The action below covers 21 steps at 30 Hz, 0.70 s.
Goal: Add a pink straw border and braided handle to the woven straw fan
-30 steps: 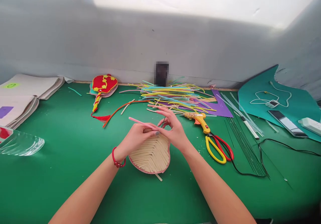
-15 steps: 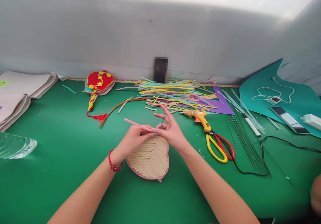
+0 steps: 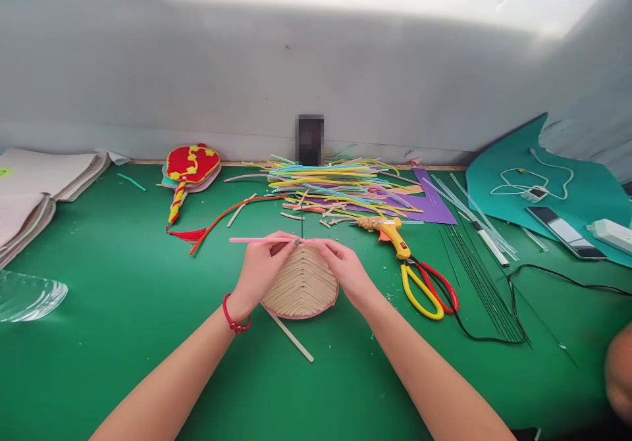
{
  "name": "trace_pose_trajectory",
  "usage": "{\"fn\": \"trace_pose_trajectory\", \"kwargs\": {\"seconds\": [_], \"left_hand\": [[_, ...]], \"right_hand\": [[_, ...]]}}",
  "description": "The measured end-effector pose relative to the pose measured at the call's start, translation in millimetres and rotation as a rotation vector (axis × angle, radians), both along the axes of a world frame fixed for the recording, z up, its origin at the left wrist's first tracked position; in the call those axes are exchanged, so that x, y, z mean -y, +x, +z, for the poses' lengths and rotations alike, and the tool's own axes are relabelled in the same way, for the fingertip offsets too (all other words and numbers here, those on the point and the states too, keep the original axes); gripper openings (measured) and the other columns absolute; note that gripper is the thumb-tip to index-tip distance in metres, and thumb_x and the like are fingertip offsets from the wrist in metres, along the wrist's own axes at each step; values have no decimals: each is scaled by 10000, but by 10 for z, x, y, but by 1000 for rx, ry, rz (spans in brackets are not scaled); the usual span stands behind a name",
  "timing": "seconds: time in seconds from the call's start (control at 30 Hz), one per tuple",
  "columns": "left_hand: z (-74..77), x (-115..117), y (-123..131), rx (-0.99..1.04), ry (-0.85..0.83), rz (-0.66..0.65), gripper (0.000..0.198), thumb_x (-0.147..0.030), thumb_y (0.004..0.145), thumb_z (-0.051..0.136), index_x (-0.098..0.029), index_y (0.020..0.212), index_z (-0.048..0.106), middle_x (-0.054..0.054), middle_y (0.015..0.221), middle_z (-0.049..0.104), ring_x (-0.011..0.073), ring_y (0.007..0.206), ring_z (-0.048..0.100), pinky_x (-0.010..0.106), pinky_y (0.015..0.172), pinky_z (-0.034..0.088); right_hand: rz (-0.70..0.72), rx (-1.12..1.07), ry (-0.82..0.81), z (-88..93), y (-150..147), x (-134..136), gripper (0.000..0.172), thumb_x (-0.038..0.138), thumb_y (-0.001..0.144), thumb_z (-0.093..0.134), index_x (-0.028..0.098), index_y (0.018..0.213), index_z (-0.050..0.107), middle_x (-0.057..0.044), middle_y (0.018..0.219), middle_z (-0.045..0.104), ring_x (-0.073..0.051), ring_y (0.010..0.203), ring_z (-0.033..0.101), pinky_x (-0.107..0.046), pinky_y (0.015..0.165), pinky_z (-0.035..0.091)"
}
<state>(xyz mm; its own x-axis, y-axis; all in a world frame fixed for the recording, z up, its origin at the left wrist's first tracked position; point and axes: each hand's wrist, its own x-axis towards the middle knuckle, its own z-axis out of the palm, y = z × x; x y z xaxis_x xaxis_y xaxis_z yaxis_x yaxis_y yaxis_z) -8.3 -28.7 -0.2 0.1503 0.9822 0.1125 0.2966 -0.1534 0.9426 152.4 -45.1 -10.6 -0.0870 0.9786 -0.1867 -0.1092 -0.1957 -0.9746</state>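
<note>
So I've got the woven fan [image 3: 301, 289] flat on the desk [image 3: 123, 362] | left grip [image 3: 259, 271] pinching the pink strip [image 3: 251, 239], now level toward 9 o'clock | right grip [image 3: 345, 270], splayed before, now closed on the fan's 12 o'clock rim

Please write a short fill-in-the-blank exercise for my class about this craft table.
1. The left hand pinches a thin ____ strip over the woven fan.
2. The left wrist wears a bracelet of ____ beads.
3. The scissors lie to the ____ of the right hand.
4. The glue gun lies on a ____ table.

Missing words: pink; red; right; green.
</note>
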Motion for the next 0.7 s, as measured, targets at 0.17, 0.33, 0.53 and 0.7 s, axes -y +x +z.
{"fn": "trace_pose_trajectory", "kwargs": {"seconds": [0.17, 0.33, 0.53, 0.7], "left_hand": [[-8, -34, 142, 7, 66, 10, 235, -361, 833, 556, -195, 836, 723, 42, 904, 714, 175, 815, 639, 247, 722, 492], [-88, -30, 215, -69, 164, -58, 207, -317, 857, 534, -208, 856, 710, 30, 873, 709, 172, 815, 631, 257, 728, 473], [-91, -11, 222, -57, 169, -72, 218, -333, 865, 523, -212, 870, 704, 37, 902, 707, 185, 838, 629, 266, 748, 471], [-109, 3, 236, -18, 139, -60, 222, -344, 852, 539, -214, 887, 716, 40, 907, 709, 188, 831, 630, 268, 750, 478]], "right_hand": [[-83, -34, 39, -60, 45, 26, 393, 523, 730, 642, 205, 951, 709, -38, 942, 699, -202, 915, 587, -301, 796, 431], [-111, 32, 46, -130, 125, 3, 362, 508, 706, 669, 177, 845, 712, -22, 804, 665, -166, 786, 551, -270, 710, 409], [-116, -37, 36, -153, 138, -1, 321, 490, 698, 681, 184, 796, 679, -10, 793, 632, -155, 764, 527, -259, 688, 399], [-118, -79, 23, -131, 142, -2, 308, 475, 684, 693, 191, 799, 666, -10, 807, 636, -159, 775, 536, -258, 695, 409]]}}
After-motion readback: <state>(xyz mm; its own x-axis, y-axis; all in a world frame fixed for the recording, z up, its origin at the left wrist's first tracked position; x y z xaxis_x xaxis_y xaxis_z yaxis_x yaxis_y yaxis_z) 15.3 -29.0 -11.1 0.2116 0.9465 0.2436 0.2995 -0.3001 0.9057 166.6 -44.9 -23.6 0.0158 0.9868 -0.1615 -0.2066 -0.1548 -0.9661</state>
